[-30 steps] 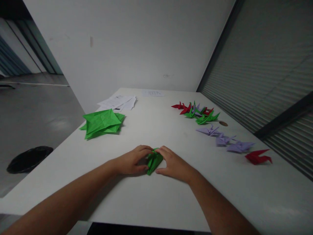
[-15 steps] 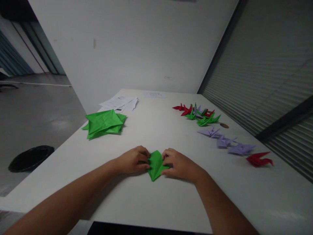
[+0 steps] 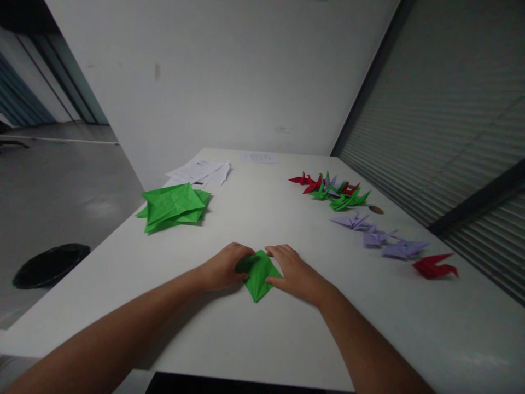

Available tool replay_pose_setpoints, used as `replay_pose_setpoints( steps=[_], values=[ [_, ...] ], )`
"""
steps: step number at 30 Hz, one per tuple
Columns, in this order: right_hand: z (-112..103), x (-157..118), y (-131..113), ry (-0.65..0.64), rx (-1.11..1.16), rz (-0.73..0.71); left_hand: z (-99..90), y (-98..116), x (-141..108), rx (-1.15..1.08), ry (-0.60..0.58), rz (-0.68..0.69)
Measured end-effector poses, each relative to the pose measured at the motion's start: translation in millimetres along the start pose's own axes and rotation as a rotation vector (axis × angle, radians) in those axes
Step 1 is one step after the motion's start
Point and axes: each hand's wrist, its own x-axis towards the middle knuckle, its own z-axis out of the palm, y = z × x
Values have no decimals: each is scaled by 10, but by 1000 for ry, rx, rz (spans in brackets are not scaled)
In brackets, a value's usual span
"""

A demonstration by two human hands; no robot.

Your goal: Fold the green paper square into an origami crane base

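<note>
A green folded origami paper (image 3: 259, 278), kite-shaped with creases down its middle, lies on the white table in front of me. My left hand (image 3: 227, 267) is closed on its left side, thumb at the lower edge and fingers along the upper one; part of that corner is hidden. On the other side, my right hand (image 3: 296, 273) is open. Its thumb rests on the paper near the right corner, and its fingers stretch towards the top point.
Green paper sheets (image 3: 172, 207) are stacked at the left. Printed papers (image 3: 199, 172) lie behind them. Along the right stand purple cranes (image 3: 404, 249), a red crane (image 3: 435, 267) and a cluster of mixed cranes (image 3: 346, 200). A black bin (image 3: 51, 265) is on the floor.
My right fingers have straightened and shifted from the right edge towards the paper's top point. My left fingers have moved slightly up and over the left side. The paper looks spread a little wider.
</note>
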Motion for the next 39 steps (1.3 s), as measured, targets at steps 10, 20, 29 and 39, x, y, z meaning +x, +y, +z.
replay_pose_setpoints(
  steps=[10,20,29,39],
  values=[
    [94,-7,-13,34,314,79,32,80,-15,-249,70,-156],
    [77,18,28,45,712,79,55,106,21,-883,74,-156],
    [77,75,-80,57,897,184,21,143,26,-900,124,-128],
    [64,82,-94,124,961,219,-78,93,1,-632,38,-238]
  ],
)
